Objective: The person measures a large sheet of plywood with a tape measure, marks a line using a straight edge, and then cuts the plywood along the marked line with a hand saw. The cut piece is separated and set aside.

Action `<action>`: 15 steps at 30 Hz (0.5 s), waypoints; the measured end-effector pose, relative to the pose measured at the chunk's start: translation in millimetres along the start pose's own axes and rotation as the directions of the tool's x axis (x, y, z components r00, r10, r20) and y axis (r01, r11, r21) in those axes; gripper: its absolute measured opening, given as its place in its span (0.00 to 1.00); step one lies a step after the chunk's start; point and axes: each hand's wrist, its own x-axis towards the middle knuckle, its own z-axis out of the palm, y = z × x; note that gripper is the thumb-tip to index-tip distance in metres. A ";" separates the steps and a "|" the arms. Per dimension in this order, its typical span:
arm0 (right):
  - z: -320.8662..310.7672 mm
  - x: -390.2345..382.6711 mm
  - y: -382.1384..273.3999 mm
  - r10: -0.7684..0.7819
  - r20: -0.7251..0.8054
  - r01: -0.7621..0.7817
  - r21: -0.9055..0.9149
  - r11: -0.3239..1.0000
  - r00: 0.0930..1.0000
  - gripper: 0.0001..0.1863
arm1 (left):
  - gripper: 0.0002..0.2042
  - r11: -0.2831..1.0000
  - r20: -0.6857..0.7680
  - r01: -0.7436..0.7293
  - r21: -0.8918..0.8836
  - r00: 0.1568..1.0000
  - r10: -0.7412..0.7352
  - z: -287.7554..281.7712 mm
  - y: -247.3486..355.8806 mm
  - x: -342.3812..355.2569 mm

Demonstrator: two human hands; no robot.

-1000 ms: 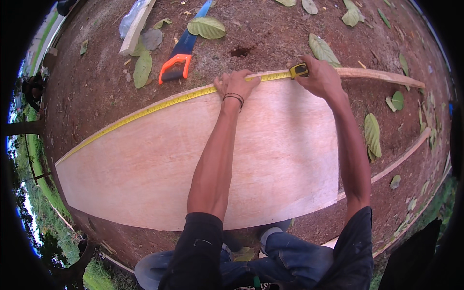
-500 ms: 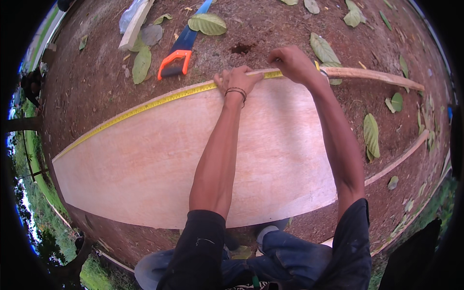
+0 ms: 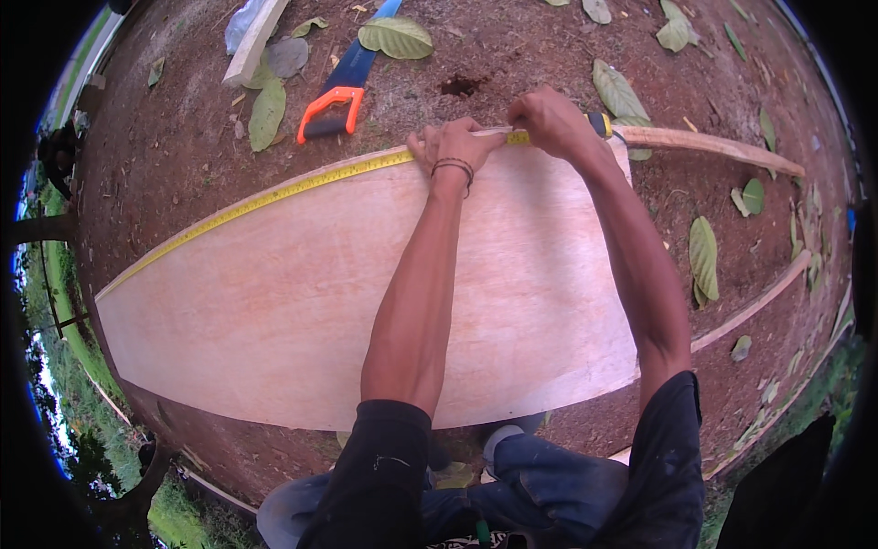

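A large pale plywood sheet (image 3: 302, 293) lies in front of me. Along its far edge runs the yellow blade of a tape measure (image 3: 302, 185), drawn out to the left corner. My left hand (image 3: 457, 148) grips the blade against that edge, fingers over the rim and thumb pointing right. Just right of it, my right hand (image 3: 555, 125) is closed in a pinch above the blade's right part; whatever its fingers hold is hidden. The black and yellow tape case (image 3: 599, 125) sits beside my right wrist, at the sheet's far right corner.
Beyond the sheet, a handsaw (image 3: 333, 112) with an orange and black handle lies on brown soil. A wooden beam (image 3: 254, 44) is at far left. Wooden strips (image 3: 713, 142) extend rightward from the sheet. Large leaves (image 3: 702, 256) are scattered about.
My right hand has dipped slightly, its fingers closer to the blade, and more of the tape case shows. My left hand keeps its hold on the edge. The view has shifted slightly.
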 end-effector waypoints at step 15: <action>-5.0 4.7 -15.9 0.032 0.046 -0.030 -0.056 0.998 0.998 0.10 | 0.27 1.000 -0.004 0.006 0.021 1.000 -0.006 1.0 -0.1 2.0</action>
